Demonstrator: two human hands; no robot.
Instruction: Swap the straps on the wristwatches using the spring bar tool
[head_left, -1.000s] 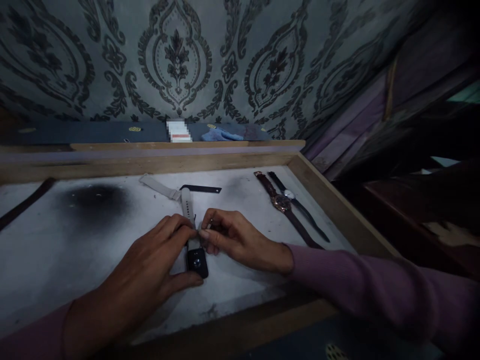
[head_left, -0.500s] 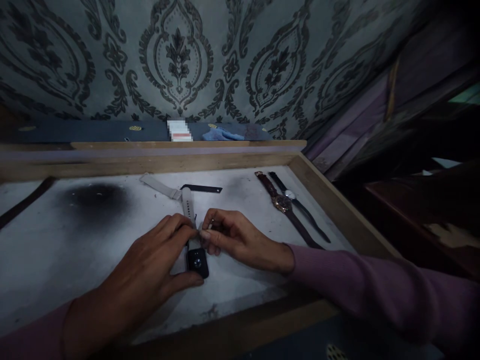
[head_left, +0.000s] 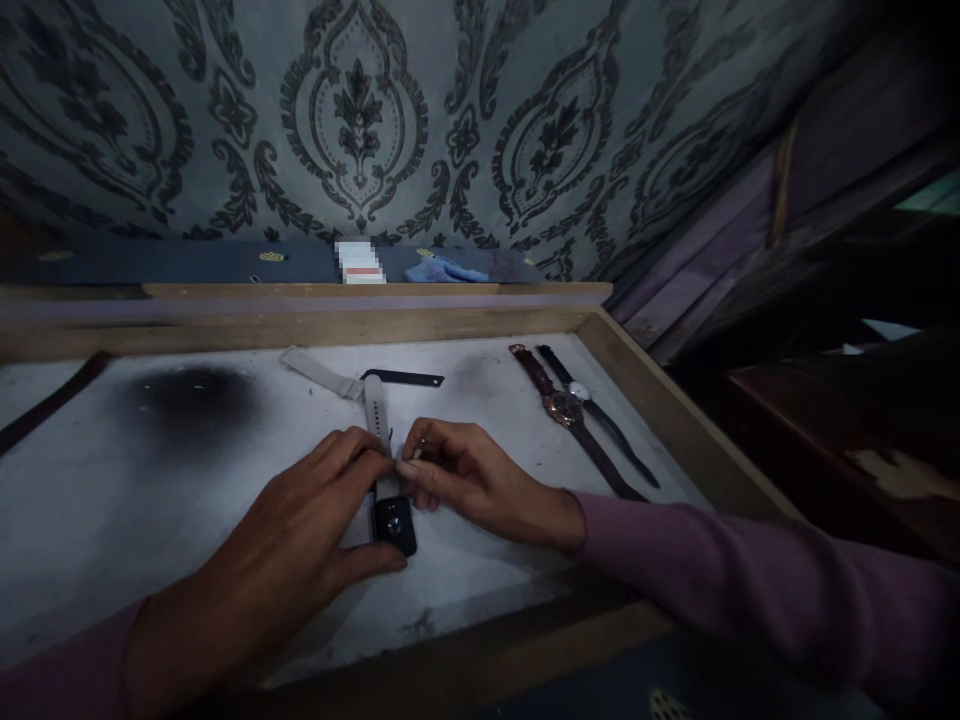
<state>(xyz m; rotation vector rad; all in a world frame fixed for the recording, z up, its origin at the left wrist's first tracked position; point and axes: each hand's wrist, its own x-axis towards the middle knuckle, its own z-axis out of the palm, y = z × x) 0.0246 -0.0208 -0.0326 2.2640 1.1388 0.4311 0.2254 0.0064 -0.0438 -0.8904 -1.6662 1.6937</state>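
One bare left hand (head_left: 300, 530), thumb and fingers apart, holds a black square-cased watch (head_left: 394, 520) with pale perforated strap (head_left: 377, 405) on a white-floored wooden tray (head_left: 480, 322); the bare right hand (head_left: 476, 475) pinches nearly closed beside the strap, what it grips hidden.

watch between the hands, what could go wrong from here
The watch could slide; the left hand has its thumb at the near edge. The right hand pinches beside the strap, close to the left, so the two might get in each other's way. In this dim light, anything small dropped could be hard to spot on the smudged tray.
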